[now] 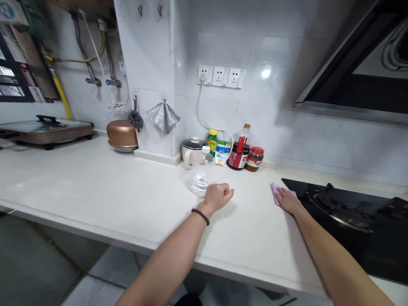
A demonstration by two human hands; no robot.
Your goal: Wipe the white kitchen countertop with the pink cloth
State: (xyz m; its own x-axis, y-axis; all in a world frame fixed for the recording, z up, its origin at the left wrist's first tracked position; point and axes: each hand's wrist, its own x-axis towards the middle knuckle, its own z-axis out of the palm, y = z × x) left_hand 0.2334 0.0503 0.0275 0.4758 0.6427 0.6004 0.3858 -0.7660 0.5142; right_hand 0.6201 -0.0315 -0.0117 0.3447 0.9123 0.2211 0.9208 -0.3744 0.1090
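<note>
My left hand (218, 196) is closed in a fist above the white counter (242, 229), with a dark bead bracelet at its wrist. No object shows in its fingers. Just behind and to the left of it stands a clear plastic bottle (200, 180) with a white cap, part full of clear liquid. My right hand (287, 201) presses a pink cloth (276, 194) down at the left edge of the black gas hob (318, 216). Part of the cloth is hidden under the palm.
Against the back wall stand a small pot (192, 148), a yellow-capped green bottle (211, 141), a white packet (222, 154), a dark jar (237, 158) and a red-lidded jar (254, 159). A copper-coloured pan (121, 132) and an electric griddle (47, 129) are left. A range hood (357, 93) overhangs the right.
</note>
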